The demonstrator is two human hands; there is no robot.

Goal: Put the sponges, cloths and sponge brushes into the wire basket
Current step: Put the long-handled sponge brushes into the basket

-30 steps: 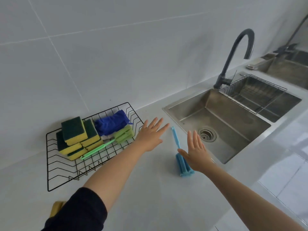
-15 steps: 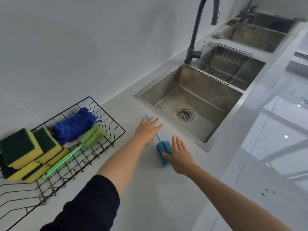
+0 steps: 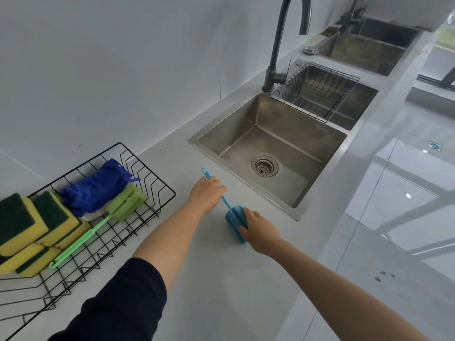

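A blue sponge brush [image 3: 234, 219] lies on the grey counter beside the sink. My left hand [image 3: 208, 193] is curled over its thin handle. My right hand [image 3: 258, 230] grips its blue sponge head. The black wire basket [image 3: 157, 183] stands at the left. It holds several yellow-and-green sponges [image 3: 29, 227], a blue cloth [image 3: 98, 188] and a green sponge brush [image 3: 98, 223].
A steel sink [image 3: 270, 148] with a drain sits just right of the brush, with a dark tap [image 3: 278, 45] behind it. A metal rack [image 3: 317, 89] sits in the second basin. A further sink [image 3: 369, 45] lies beyond. The counter's front edge runs at the right, above a glossy tiled floor.
Both hands have come down from hovering open onto the blue sponge brush and closed on it. The view has shifted, so the basket now sits further left.
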